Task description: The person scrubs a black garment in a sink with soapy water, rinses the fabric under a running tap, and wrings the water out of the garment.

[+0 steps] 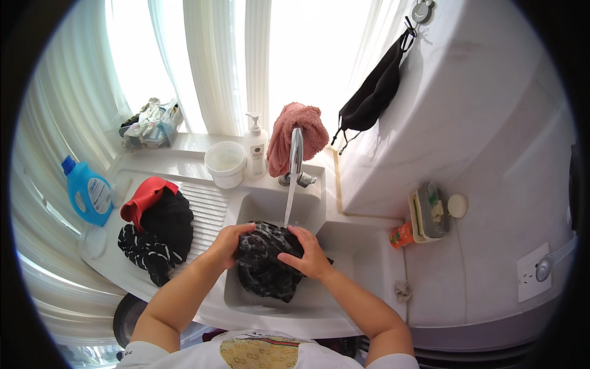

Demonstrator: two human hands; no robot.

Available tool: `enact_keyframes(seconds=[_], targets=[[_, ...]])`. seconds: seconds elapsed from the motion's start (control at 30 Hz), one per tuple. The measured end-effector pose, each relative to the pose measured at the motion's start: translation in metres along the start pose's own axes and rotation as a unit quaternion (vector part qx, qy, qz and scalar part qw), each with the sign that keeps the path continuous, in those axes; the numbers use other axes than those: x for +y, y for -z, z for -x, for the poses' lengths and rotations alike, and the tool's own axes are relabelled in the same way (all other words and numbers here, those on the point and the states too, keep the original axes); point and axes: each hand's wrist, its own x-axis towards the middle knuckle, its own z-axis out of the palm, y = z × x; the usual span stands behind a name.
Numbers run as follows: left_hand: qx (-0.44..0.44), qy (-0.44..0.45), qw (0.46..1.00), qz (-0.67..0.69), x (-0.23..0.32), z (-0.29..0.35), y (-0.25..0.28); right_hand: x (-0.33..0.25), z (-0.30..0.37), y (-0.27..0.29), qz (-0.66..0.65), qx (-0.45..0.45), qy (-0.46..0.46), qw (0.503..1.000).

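A wet black cloth (265, 270), streaked with white suds, hangs bunched in the sink (235, 295) between my two hands. My left hand (228, 241) grips its upper left edge. On the other side my right hand (309, 257) holds the cloth's right part, thumb lying across the front and fingertips at the top. From the chrome faucet (296, 150) a stream of water (290, 206) runs down onto the cloth near my right fingertips. What kind of garment the cloth is cannot be made out.
On the ribbed drainboard (209, 209) lie a red-and-black cap (150, 200) and a black-and-white cloth (147, 253). A blue detergent bottle (89, 192), white tub (225, 165) and pump bottle (255, 147) stand around. A pink towel (307, 126) drapes behind the faucet; a wall caddy (424, 212) is right.
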Motion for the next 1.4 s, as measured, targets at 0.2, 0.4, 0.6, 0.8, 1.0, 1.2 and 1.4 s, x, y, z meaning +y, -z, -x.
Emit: enact_keyframes(seconds=[0.2,0.4,0.6,0.8,1.0,1.2,1.4], targets=[[-0.083,0.012,0.995,0.049,-0.006,-0.033,-0.003,0.013,-0.006,0.012,0.193,-0.061,-0.129,0.971],[0.188,-0.193,0.808,-0.524,-0.089,-0.09,0.053,0.03,0.006,-0.008,0.243,-0.131,-0.176,0.945],[0.166,-0.184,0.67,-0.7,-0.128,-0.089,0.053,0.02,0.02,-0.062,0.224,-0.239,-0.191,0.925],[-0.024,-0.318,0.704,-0.634,-0.083,-0.026,0.027,-0.007,0.012,-0.044,0.076,-0.2,-0.064,0.975],[-0.108,-0.424,0.787,-0.436,-0.02,0.026,-0.035,-0.064,-0.016,0.032,-0.054,-0.016,0.073,0.996],[-0.281,-0.355,0.879,-0.153,0.009,0.047,-0.07,-0.08,-0.032,0.083,-0.286,-0.036,0.056,0.956],[-0.067,-0.227,0.906,-0.351,-0.069,-0.049,-0.001,0.012,-0.027,0.029,-0.071,-0.144,-0.065,0.985]])
